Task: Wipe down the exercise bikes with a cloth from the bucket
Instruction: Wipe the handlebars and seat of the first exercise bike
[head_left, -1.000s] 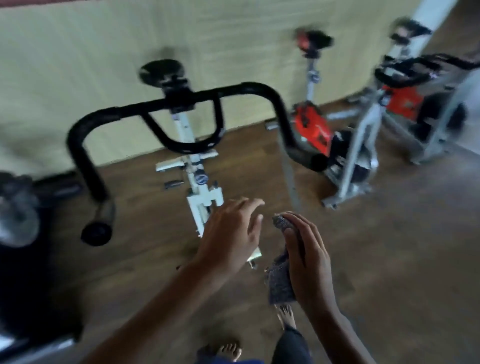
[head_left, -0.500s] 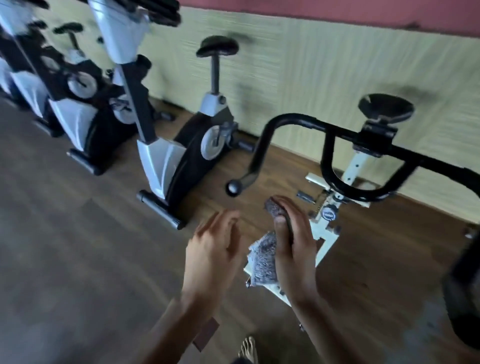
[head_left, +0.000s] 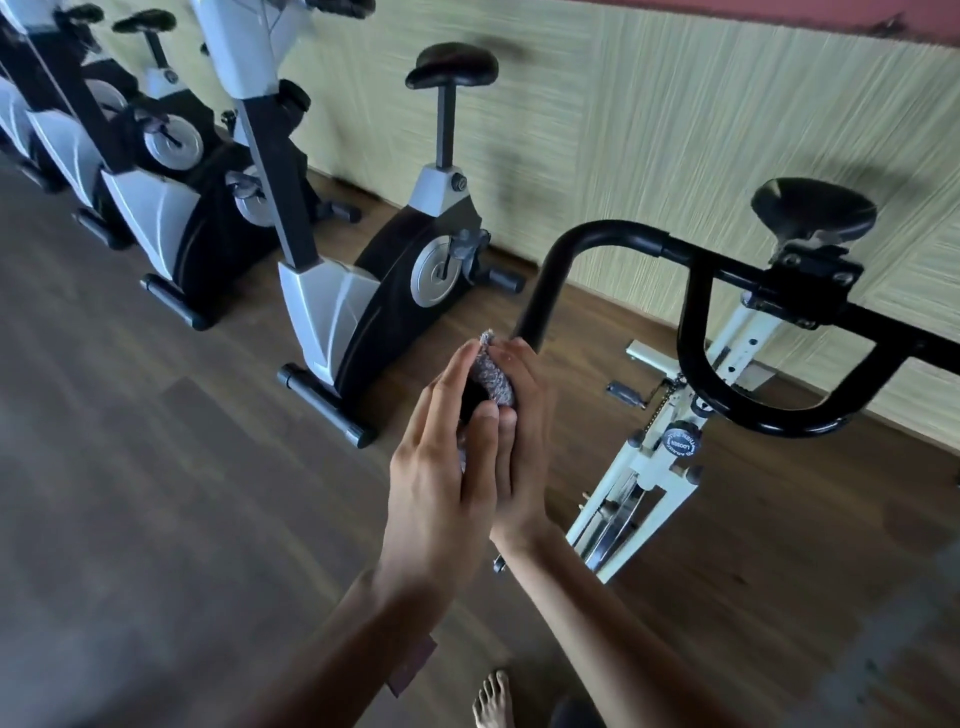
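Observation:
A grey speckled cloth (head_left: 493, 382) is wrapped over the lower left end of the black handlebar (head_left: 550, 270) of a white-framed exercise bike (head_left: 644, 467). My right hand (head_left: 522, 447) grips the cloth against that bar end. From the other side, my left hand (head_left: 441, 467) lies against it with fairly straight fingers, its thumb beside the cloth. The bar tip is mostly hidden between the two hands. No bucket is in view.
Several grey-and-black exercise bikes (head_left: 363, 291) stand in a row along the pale wall (head_left: 649, 130) to the left. The white bike's black saddle (head_left: 813, 213) is at the right. A bare foot (head_left: 493, 696) stands on the dark wooden floor (head_left: 156, 493).
The view has swung left along the bike row. My hands rose and came together, bringing the cloth from mid-air onto the end of the handlebar.

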